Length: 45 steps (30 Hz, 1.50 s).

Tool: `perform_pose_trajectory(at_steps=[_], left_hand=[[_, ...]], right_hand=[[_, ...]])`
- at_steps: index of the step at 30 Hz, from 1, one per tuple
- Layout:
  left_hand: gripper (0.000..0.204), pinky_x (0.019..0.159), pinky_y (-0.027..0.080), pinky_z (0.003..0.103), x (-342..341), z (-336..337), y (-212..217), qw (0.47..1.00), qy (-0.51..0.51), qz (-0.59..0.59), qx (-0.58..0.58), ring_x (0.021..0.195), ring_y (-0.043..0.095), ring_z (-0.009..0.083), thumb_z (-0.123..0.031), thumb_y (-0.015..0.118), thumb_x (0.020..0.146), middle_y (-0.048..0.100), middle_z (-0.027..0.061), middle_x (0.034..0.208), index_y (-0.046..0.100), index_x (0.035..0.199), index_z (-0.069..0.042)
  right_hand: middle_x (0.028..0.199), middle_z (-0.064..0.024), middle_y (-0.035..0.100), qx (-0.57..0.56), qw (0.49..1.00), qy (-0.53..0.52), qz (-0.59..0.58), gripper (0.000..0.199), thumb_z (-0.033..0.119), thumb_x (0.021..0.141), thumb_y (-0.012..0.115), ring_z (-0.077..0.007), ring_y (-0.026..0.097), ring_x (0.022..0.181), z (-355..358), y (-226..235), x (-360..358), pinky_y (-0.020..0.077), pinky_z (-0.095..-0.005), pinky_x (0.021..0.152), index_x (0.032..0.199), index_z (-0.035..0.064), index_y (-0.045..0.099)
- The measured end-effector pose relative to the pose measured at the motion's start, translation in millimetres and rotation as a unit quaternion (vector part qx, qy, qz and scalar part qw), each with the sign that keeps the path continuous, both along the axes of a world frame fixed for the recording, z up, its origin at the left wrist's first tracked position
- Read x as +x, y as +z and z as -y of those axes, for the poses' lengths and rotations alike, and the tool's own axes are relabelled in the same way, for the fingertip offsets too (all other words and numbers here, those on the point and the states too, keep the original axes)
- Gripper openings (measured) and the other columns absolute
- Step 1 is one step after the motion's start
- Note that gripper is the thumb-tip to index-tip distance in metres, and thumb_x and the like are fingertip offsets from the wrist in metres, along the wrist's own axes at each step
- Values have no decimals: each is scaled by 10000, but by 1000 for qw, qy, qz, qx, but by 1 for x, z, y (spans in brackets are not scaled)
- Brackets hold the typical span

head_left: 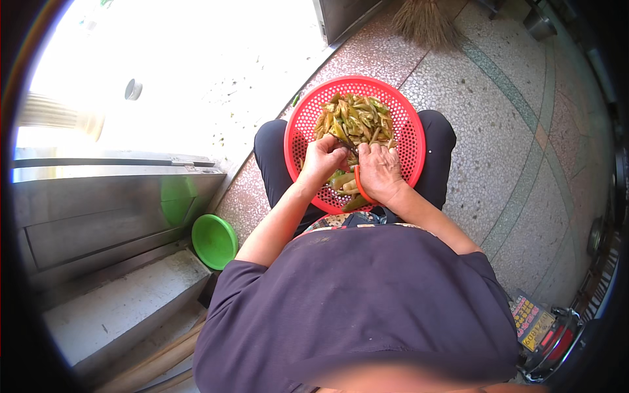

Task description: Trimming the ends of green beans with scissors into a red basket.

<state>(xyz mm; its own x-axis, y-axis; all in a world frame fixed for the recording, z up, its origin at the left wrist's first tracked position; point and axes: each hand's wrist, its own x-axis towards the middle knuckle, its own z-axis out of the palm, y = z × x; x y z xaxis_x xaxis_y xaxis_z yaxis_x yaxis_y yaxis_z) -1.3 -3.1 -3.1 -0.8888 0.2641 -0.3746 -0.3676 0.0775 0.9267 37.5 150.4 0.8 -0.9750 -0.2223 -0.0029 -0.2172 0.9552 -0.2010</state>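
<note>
A round red colander (299,124) with a perforated wall rests on my lap between my knees. Cut yellow-green peppers (364,114) are heaped in its far half, and larger, seemingly whole ones (344,182) lie in the near half. My right hand (380,169) is closed on a pair of scissors (359,182); their orange handle loop shows beside the palm and the dark blades point toward my left hand. My left hand (323,159) pinches a pepper (339,131) at the blades, over the colander. The fingers partly hide that pepper.
A green plastic basin (215,242) stands at the left beside a metal door frame (111,209) and a pale step (131,308). A straw broom (427,25) lies at the far side on the speckled floor (485,144). Bright ground (216,72) spreads beyond the threshold.
</note>
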Motion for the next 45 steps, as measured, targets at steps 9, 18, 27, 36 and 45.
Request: perform_pose_trajectory(at_steps=[9,18,27,36,45], left_hand=[[175,571,518,251,-11,5,-6,999,3,36,37,608,588,105,-20,549,825,634,62,790,622,976,30],[80,546,527,242,-18,15,-7,986,56,73,137,607,577,106,-3,558,848,617,57,785,599,912,23],[66,535,522,243,-15,14,4,997,32,48,58,564,596,118,-36,598,838,636,81,747,588,877,17],[93,517,511,235,-16,10,7,999,21,40,21,543,583,102,-70,610,845,623,58,718,593,887,11],[126,511,514,224,-24,22,-5,983,74,77,147,589,572,91,-73,602,865,599,35,740,599,947,23]], right_hand=[[732,-214,629,-140,987,0,82,127,102,827,480,-365,644,698,-6,-2,-2,499,-474,619,890,-5,503],[804,-150,618,-56,998,15,-7,172,149,816,495,-302,631,791,-13,-2,-2,480,-440,711,946,40,530],[815,-131,611,-23,999,21,-8,165,159,808,510,-276,624,810,-9,4,-3,456,-428,721,935,56,533],[740,-164,629,-65,996,24,59,148,152,831,495,-320,657,683,-9,1,-6,521,-410,599,917,35,524],[727,-167,630,-116,993,24,-2,173,118,813,503,-317,656,685,-20,-6,-7,519,-419,600,953,23,536]])
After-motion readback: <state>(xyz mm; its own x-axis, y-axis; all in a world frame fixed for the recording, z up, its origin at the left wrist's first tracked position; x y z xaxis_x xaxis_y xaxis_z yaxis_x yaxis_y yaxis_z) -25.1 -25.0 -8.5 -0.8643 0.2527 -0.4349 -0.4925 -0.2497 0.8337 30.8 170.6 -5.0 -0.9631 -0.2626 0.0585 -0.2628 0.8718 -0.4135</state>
